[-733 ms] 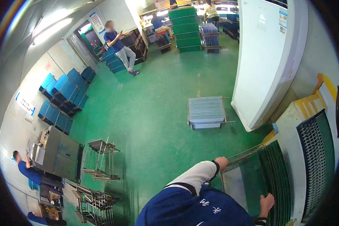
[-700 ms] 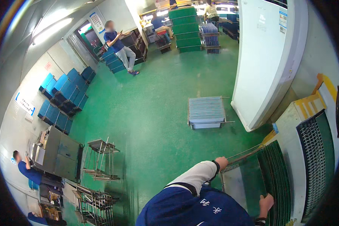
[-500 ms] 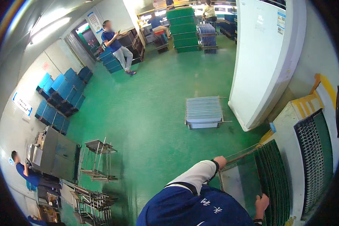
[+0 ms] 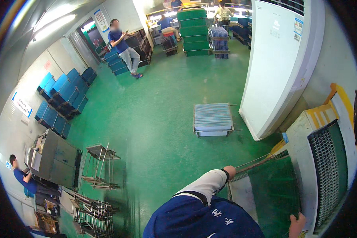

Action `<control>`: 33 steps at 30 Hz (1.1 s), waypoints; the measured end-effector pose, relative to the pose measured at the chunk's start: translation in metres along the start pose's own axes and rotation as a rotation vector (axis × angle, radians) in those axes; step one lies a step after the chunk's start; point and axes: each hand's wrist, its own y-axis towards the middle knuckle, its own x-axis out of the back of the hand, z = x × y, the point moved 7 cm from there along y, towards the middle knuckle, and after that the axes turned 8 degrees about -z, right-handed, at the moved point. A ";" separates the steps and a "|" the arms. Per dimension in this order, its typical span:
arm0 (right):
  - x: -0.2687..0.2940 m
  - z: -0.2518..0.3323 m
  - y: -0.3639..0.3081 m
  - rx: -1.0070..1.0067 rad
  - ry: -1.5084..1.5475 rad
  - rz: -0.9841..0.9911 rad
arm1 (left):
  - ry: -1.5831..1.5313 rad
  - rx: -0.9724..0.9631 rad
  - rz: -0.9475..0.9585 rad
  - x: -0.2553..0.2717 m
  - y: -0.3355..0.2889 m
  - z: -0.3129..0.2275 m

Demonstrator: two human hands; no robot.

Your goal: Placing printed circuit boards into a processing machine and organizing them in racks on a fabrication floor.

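Observation:
At the lower right, a metal-framed rack (image 4: 248, 168) holds thin green boards (image 4: 275, 194), with the front board's broad face turned toward me. My left hand (image 4: 230, 171), with a dark band at the wrist, is closed around the rack's frame at its far left corner. My right hand (image 4: 296, 225) is at the near right corner of the boards, thumb and fingers closed on the edge of a green board. Part of that hand is cut off by the picture's lower rim. A pale panel (image 4: 242, 194) shows at the rack's left side.
A machine with a slatted conveyor (image 4: 329, 174) stands right of the rack. Ahead are a rack of pale boards (image 4: 213, 119) and a tall white cabinet (image 4: 279, 67). Empty metal racks (image 4: 101, 166) stand left. One person (image 4: 123, 47) leans at the back; another (image 4: 25, 178) stands far left.
My right hand has moved right and toward me. The green boards, fanned at the rack's right before, now show one broad face. My left hand stays on the frame.

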 end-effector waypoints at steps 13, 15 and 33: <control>-0.052 -0.138 0.037 -0.258 1.434 -0.450 | 0.059 -0.108 0.066 0.030 -0.021 -0.017; -0.063 -0.136 0.051 -0.157 1.568 -0.483 | 0.094 -0.026 0.169 0.024 -0.015 -0.010; -0.095 -0.087 0.143 -0.372 2.553 -0.257 | 0.230 -0.035 0.186 0.004 -0.002 0.005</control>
